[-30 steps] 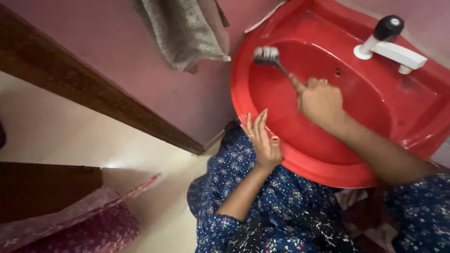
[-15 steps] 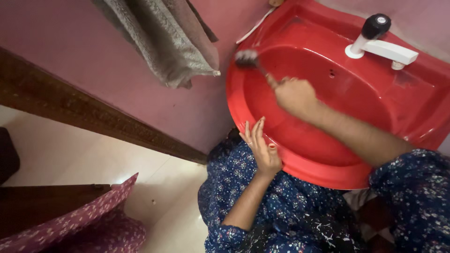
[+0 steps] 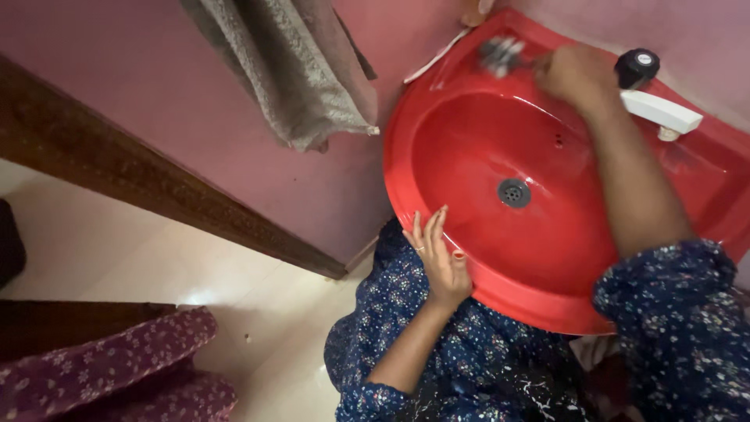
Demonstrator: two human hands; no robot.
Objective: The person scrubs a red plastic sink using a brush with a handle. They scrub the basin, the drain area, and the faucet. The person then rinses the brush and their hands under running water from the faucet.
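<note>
Our right hand (image 3: 576,74) is curled into a fist, its grip closed around the handle of a brush (image 3: 501,55), which is blurred; the bristle head lies on the flat back ledge of the red sink (image 3: 547,289), at the far left corner near the wall. Just beside this hand, to its right, stands the tap (image 3: 660,109), a white spout with a black knob (image 3: 637,67) on top. Our forearm crosses the right half of the bowl, and the dark blue flowered sleeve (image 3: 672,312) covers the arm where it passes over the near rim. Down in the bowl the round metal drain (image 3: 513,192) shows, well apart from the brush. Our left hand (image 3: 439,254) rests against the outer front edge of the sink, its grip spread, fingers straight and together, holding nothing; a ring sits on one finger and the thumbnail is painted red. Beyond the sink, a grey towel (image 3: 301,70) hangs against the pink wall (image 3: 156,86), near the sink's left side. A dark wooden beam (image 3: 156,184) runs slantwise below it, and a purple patterned cloth (image 3: 101,367) lies on the pale floor (image 3: 258,297) at the lower left.
</note>
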